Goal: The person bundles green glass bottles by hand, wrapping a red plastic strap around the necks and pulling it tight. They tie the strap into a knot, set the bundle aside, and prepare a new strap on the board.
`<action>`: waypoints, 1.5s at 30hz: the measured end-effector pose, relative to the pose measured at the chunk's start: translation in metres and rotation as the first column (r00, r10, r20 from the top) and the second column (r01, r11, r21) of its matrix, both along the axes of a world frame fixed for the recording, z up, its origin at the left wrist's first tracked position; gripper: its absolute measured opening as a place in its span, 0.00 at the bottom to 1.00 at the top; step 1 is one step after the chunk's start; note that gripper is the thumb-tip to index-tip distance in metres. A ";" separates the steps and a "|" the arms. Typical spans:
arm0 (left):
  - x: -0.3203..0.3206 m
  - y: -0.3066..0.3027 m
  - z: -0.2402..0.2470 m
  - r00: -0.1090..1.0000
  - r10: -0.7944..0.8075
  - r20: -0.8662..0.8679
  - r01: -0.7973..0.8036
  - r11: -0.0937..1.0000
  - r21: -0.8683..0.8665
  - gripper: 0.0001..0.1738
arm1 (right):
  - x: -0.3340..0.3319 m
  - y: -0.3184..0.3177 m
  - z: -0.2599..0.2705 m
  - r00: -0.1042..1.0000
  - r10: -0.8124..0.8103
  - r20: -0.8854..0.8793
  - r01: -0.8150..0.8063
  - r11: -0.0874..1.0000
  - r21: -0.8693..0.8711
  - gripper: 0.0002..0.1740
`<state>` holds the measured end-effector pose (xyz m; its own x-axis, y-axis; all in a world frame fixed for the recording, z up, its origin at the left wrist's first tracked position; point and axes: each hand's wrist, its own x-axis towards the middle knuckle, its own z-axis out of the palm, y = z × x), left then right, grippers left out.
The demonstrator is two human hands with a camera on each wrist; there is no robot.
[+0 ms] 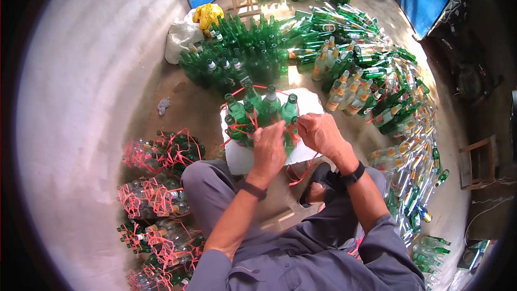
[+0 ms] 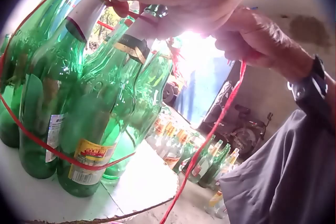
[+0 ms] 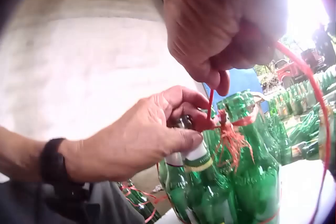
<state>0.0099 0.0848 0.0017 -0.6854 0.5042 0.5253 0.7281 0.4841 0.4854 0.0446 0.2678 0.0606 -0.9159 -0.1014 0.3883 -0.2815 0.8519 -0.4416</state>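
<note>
A cluster of green glass bottles [image 1: 251, 97] stands upright on a white board [image 1: 237, 156], bound by red plastic string [image 2: 79, 163] round the bodies and necks. At the near bottle necks, my left hand [image 1: 269, 148] pinches the string, its thumb against a white-and-gold neck label [image 3: 197, 155]. My right hand [image 1: 323, 132] is just to the right, a little above the necks. It grips the string, with a taut piece [image 3: 211, 103] running down from its fingertips and a loose tail [image 2: 210, 134] hanging past the board. A frayed red tuft [image 3: 233, 140] sits at the necks.
Strung bundles of bottles [image 1: 156, 199] line the left side by the wall. Many upright green bottles [image 1: 237, 48] stand beyond the board, and a long heap of lying bottles [image 1: 398, 108] curves down the right. A wooden stool [image 1: 478, 161] is at far right.
</note>
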 end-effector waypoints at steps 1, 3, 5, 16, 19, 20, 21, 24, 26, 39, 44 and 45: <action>0.000 0.000 0.000 1.000 -0.001 0.003 0.001 1.000 0.005 0.30 | -0.008 0.005 -0.003 1.000 -0.001 0.003 0.001 1.000 0.005 0.07; -0.002 -0.001 0.001 1.000 -0.008 0.020 0.008 1.000 0.006 0.31 | -0.025 0.012 -0.011 0.999 -0.019 -0.045 0.018 1.000 -0.026 0.06; -0.002 0.001 0.002 1.000 -0.007 0.016 0.007 0.999 0.038 0.27 | -0.035 0.015 -0.015 1.000 -0.016 -0.025 0.014 0.998 -0.064 0.05; -0.003 0.003 -0.004 1.000 0.010 -0.017 -0.010 1.000 0.012 0.25 | -0.040 0.042 -0.063 0.963 -0.124 0.240 0.194 0.936 -0.295 0.08; -0.003 0.004 0.001 1.000 0.010 -0.001 -0.010 1.000 0.001 0.25 | -0.039 0.044 -0.074 0.935 -0.104 0.340 0.250 0.872 -0.421 0.10; -0.004 0.003 0.004 0.999 -0.003 0.037 0.003 1.000 0.000 0.25 | -0.041 0.045 -0.076 0.915 -0.053 0.401 0.263 0.831 -0.491 0.12; -0.005 0.002 0.009 0.997 -0.014 0.074 0.015 1.000 -0.001 0.24 | -0.044 0.044 -0.079 0.892 0.005 0.453 0.278 0.783 -0.557 0.14; -0.013 -0.002 0.025 0.987 -0.088 0.134 0.096 0.994 -0.052 0.24 | -0.045 0.040 -0.074 0.882 0.011 0.472 0.332 0.696 -0.636 0.16; -0.020 0.001 0.037 0.993 -0.119 0.020 0.120 0.987 -0.106 0.23 | -0.044 0.040 -0.070 0.822 0.089 0.562 0.421 0.569 -0.706 0.16; -0.065 0.040 0.024 0.982 -0.185 0.049 0.191 0.937 -0.293 0.20 | -0.055 0.049 -0.093 0.926 0.152 0.346 -0.108 0.984 -0.143 0.06; -0.065 0.039 0.019 0.987 -0.116 0.107 0.148 0.916 -0.372 0.19 | -0.072 0.052 -0.111 0.831 0.223 0.509 0.105 0.837 -0.538 0.17; -0.065 0.040 0.022 0.987 -0.112 0.111 0.149 0.896 -0.418 0.20 | -0.074 0.052 -0.114 0.820 0.228 0.525 0.142 0.808 -0.572 0.21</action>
